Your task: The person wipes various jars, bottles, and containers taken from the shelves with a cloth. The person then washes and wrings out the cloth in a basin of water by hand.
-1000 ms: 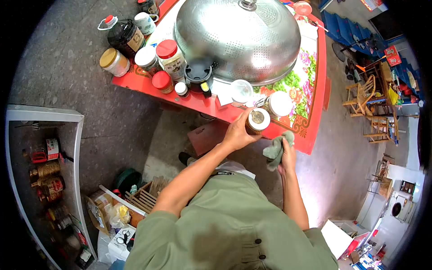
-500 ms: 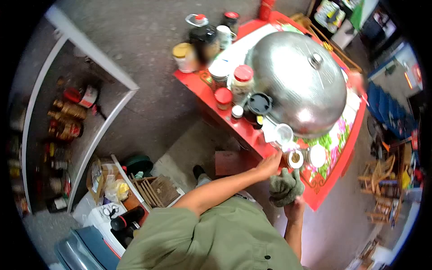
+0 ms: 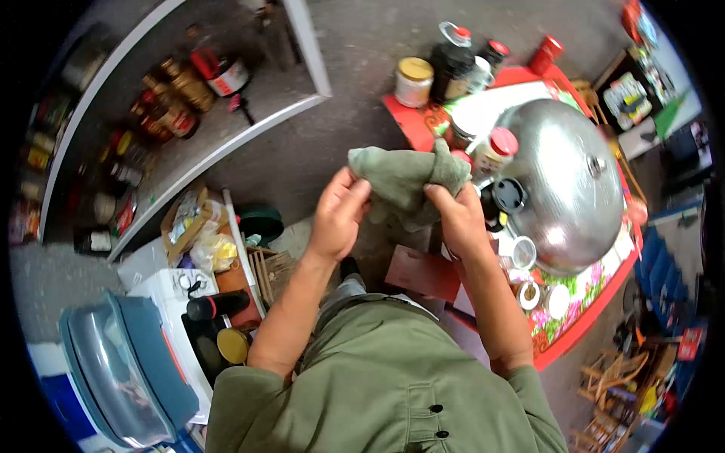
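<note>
A grey-green cloth (image 3: 404,175) is stretched between my two hands, in front of my body and left of the red table. My left hand (image 3: 338,213) pinches its left end between thumb and fingers. Bunched folds at the right end are gripped by my right hand (image 3: 459,215), whose thumb lies on top. Close to that hand, on the table, stand a dark jar with a black lid (image 3: 507,195) and a red-lidded jar (image 3: 498,147). A clear cup (image 3: 521,253) and a small white-rimmed jar (image 3: 528,295) are near the table's front edge.
A large metal dome cover (image 3: 566,181) takes up much of the red table (image 3: 574,343). Bottles stand behind glass in a white-framed cabinet (image 3: 219,149) at left. Below it are a cardboard box (image 3: 185,226) and a blue-grey bin with a clear lid (image 3: 128,370). Wooden chairs (image 3: 615,374) stand at right.
My hands have moved left and up, away from the table edge, with the cloth. My left hand has left the small jars and now holds the cloth's other end. The view has turned left.
</note>
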Demonstrator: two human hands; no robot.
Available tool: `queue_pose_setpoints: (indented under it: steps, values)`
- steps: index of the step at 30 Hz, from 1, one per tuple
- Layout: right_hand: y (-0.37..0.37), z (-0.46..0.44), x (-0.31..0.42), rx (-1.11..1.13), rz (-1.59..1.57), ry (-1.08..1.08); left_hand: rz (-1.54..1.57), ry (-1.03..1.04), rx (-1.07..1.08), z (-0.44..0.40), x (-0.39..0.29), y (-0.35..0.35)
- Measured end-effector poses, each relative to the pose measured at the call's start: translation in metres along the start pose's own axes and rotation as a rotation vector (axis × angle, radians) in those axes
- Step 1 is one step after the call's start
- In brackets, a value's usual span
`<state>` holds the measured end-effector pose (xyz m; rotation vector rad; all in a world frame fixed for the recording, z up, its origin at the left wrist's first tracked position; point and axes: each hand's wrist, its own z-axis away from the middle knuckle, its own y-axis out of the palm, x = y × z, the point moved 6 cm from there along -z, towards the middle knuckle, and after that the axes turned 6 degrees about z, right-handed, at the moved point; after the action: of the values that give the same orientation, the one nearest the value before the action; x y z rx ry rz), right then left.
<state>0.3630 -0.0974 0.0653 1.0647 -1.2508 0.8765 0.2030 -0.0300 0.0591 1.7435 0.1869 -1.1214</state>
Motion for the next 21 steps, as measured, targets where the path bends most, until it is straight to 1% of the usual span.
queue_pose_setpoints:
  steps: [1,2,4,6,8,10,11,12,13,14,16,18,20,21]
  values:
    - [0.015,-0.009,0.008,-0.028,-0.079,-0.003,0.013,0.088,-0.02,-0.002,-0.02,-0.011]
    - [0.014,-0.02,-0.006,-0.109,0.021,0.018,0.026,0.174,-0.036,-0.001,-0.04,-0.02]
    - [0.032,-0.037,-0.019,-0.009,-0.039,0.092,-0.031,0.215,-0.091,0.002,-0.069,-0.033]
    - [0.056,-0.047,-0.018,0.039,-0.108,0.139,-0.104,0.267,-0.262,-0.001,-0.096,-0.053]
    - [0.075,-0.053,-0.018,0.136,-0.239,0.169,-0.138,0.307,-0.251,-0.003,-0.124,-0.055]
    - [0.083,-0.057,-0.011,0.153,-0.229,0.143,-0.448,0.303,-0.263,-0.01,-0.143,-0.067]
    - [0.085,-0.059,-0.008,0.135,-0.248,0.14,-0.454,0.286,-0.235,-0.013,-0.148,-0.07]
    - [0.086,-0.06,-0.006,0.116,-0.269,0.134,-0.299,0.15,-0.173,-0.013,-0.146,-0.068]
    - [0.085,-0.059,-0.002,0.054,-0.301,0.157,-0.276,0.118,-0.075,-0.012,-0.15,-0.06]
    - [0.088,-0.064,0.003,0.076,-0.398,0.112,-0.252,0.078,0.023,-0.01,-0.151,-0.055]
    - [0.086,-0.068,0.006,0.091,-0.449,0.076,-0.203,-0.058,0.119,-0.011,-0.145,-0.067]
    - [0.088,-0.066,0.004,0.086,-0.501,0.057,-0.159,-0.05,0.134,-0.015,-0.139,-0.076]
    - [0.089,-0.066,0.0,0.009,-0.504,0.111,-0.418,-0.054,0.054,-0.025,-0.125,-0.1]
    - [0.097,-0.063,0.007,-0.012,-0.465,0.102,-0.666,0.16,-0.01,-0.031,-0.121,-0.109]
